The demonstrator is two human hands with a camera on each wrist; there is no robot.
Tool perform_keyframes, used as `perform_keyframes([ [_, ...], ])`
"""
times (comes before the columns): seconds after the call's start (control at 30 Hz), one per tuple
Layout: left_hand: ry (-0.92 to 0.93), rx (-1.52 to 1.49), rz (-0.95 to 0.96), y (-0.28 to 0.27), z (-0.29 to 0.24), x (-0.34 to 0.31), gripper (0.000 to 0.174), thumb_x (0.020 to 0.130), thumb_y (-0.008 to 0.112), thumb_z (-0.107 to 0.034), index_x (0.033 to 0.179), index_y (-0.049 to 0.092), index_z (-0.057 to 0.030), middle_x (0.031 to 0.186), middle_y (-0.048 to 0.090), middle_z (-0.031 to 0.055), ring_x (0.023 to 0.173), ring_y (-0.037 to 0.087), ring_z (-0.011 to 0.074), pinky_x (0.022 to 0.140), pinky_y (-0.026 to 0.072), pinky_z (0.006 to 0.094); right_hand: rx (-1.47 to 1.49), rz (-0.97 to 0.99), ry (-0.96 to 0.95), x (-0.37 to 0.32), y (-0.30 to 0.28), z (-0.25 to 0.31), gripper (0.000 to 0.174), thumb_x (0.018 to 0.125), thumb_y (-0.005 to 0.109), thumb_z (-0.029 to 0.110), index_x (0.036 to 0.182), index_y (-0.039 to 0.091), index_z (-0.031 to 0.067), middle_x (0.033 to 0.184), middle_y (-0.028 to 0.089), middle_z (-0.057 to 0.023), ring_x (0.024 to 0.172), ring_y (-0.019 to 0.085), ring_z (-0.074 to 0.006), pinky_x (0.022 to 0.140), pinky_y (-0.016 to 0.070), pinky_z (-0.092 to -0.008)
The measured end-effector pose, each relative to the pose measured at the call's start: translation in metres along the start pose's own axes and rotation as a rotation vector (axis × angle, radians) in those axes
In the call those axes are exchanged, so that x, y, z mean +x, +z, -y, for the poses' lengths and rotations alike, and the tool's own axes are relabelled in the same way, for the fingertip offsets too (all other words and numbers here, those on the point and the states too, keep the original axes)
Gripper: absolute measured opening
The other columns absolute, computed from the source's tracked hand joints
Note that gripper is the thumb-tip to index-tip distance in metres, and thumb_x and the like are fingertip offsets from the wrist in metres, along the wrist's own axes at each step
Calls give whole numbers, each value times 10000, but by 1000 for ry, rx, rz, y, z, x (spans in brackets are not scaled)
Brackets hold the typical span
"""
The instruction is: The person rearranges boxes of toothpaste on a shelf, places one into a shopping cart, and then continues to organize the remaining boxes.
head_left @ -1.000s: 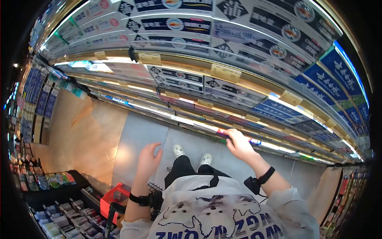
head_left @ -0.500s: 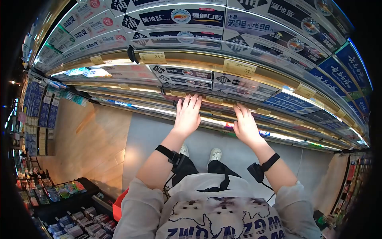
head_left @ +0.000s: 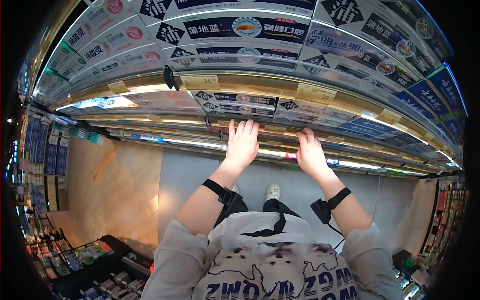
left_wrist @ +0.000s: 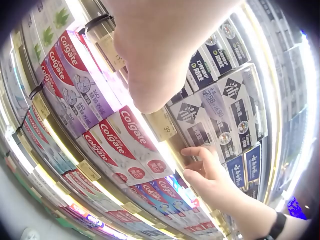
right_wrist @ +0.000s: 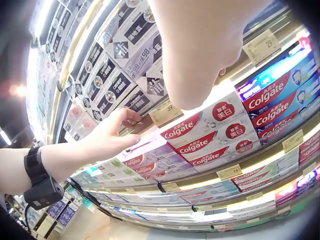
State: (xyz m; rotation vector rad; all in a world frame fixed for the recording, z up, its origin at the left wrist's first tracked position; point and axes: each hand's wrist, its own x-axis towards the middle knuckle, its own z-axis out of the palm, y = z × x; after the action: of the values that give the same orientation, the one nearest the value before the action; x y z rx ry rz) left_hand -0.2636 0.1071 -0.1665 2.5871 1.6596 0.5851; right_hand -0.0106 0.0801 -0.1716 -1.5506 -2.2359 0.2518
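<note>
My left hand (head_left: 243,146) reaches over the front of a shelf of toothpaste boxes, fingers stretched forward. In the right wrist view, its fingertips lie at the shelf edge (right_wrist: 146,123), beside the price tag (right_wrist: 166,114) marked 39, with the thumb lower down. To the right, my right hand (head_left: 311,154) has its fingers over the same shelf front, slightly bent. The left wrist view shows that hand (left_wrist: 212,176) near dark-and-white toothpaste boxes (left_wrist: 220,120). Red-and-white Colgate boxes (right_wrist: 202,142) sit on the shelf below. No box shows in either hand.
Upper shelves hold stacked dark-and-white boxes (head_left: 245,27), with blue boxes (head_left: 425,100) at the right. A black clip (head_left: 170,78) sits on the shelf rail. Behind at the left stand display bins (head_left: 80,257). The floor (head_left: 115,180) runs below the shelves.
My left hand rose from beside the body to the shelf front, and my right hand shifted slightly right along it. Over the last half second both hands have barely moved while the view moved closer.
</note>
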Motion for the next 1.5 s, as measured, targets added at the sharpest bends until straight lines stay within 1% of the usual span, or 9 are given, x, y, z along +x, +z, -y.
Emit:
perform_keyframes([
  [0.23,-8,-22,-131,9,-5,-4,523,759,653,-100,1260,522,-31,1231,530,149,1194,509,331,1131,307,584,-33,-5,23,-2,2,0,538,752,622,5,1276,500,-1,1272,489,-210,1144,514,-407,982,424,-495],
  [0.53,-9,4,-67,11,-1,-15,581,763,679,-130,1318,519,-67,1267,534,118,1244,483,318,1131,300,564,-29,4,33,-12,9,0,572,749,615,-1,1307,488,6,1254,504,-207,1152,511,-400,989,420,-495],
  [0.7,-25,-13,-71,11,3,-9,579,746,700,-110,1301,534,-97,1200,541,108,1174,505,309,1096,336,540,6,10,30,-13,10,0,564,751,616,0,1301,496,24,1252,503,-206,1140,514,-397,976,433,-490],
  [0.87,-37,-73,-107,11,3,0,529,711,689,-36,1219,554,-96,1160,521,145,1099,503,358,1072,353,539,38,23,32,-13,8,3,553,745,617,-1,1285,506,34,1215,510,-190,1125,518,-388,968,440,-483],
  [1.1,5,-103,-174,10,-1,-3,524,701,669,-30,1213,564,-69,1196,527,152,1135,498,362,1082,351,543,97,24,-1,-3,-6,20,475,791,570,-27,1262,533,25,1164,541,-200,1100,526,-394,956,452,-479],
  [1.17,0,-72,-129,10,-2,-4,524,712,706,-93,1211,549,-51,1237,528,143,1194,483,329,1122,322,525,67,-10,-45,6,-5,28,549,748,604,2,1289,534,65,1118,555,-162,1065,550,-362,894,474,-476],
  [1.2,-8,-121,-150,9,-4,-5,509,705,658,-43,1206,567,-34,1213,561,154,1172,501,358,1089,354,525,48,32,-80,12,-6,34,574,747,607,7,1310,534,88,1092,569,-156,1029,572,-356,868,491,-469],
  [1.33,-31,-95,-141,11,-7,-11,520,703,646,-40,1217,567,-35,1192,591,151,1149,527,346,1103,346,529,-41,58,-167,35,0,51,649,745,618,8,1374,540,147,984,605,-129,909,623,-329,792,526,-444],
  [1.5,-32,-51,-109,8,-8,-14,563,700,686,-77,1247,562,-30,1210,579,127,1154,528,295,1131,319,513,-118,108,-168,49,8,52,633,746,643,44,1364,568,160,953,605,-112,869,628,-291,746,530,-414],
])
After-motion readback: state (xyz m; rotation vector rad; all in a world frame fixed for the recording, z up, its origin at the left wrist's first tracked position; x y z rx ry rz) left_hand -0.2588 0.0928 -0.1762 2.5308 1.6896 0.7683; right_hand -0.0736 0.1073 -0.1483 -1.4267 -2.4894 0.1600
